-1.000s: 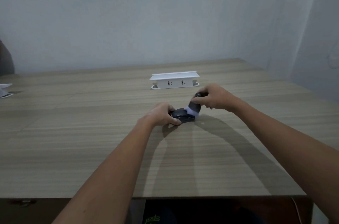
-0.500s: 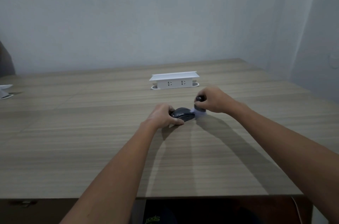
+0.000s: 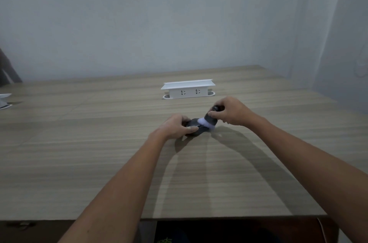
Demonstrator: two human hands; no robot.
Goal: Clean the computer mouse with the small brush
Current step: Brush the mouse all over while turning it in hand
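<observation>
Mouse [image 3: 196,127] between both hands

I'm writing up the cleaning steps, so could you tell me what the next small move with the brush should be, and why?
Probably a short sweep of the brush leftward across the mouse. The right hand holds it tilted, its white bristles on the mouse's right end, while the left hand grips the other end and steadies it on the table, so most of the top looks unbrushed.
</observation>
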